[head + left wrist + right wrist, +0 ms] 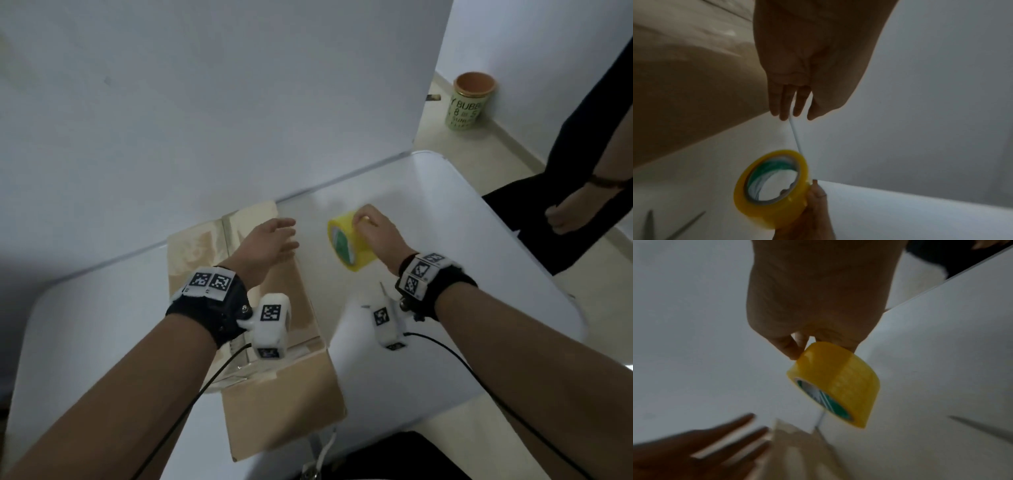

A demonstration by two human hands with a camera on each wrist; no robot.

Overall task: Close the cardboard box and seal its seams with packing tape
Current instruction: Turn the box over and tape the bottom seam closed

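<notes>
— Cardboard box [274,342] on the white desk [462,240]: where do we place it?

— We see it lying long and flat toward the desk's left half, its top flaps down and glossy strips of tape already along the middle seam. Our left hand [270,243] is over its far end, fingers straight and spread, holding nothing; we cannot tell whether the palm touches the cardboard.

— And the tape?

— Our right hand [373,233] grips the yellow roll of packing tape [349,245] just right of the box, thumb and fingertips pinching its outer rim. From the left wrist we look straight through its green-lined core [772,177]; from the right wrist the roll [838,382] hangs below the fingers [789,347], clear of the desk.

— Anything else on the desk?

— Scissors [387,298], mostly hidden under the right wrist camera. Off to the right, a person in dark clothes [582,171] stands beside the desk, and a pale green bin [469,102] sits on the floor against the wall.
</notes>
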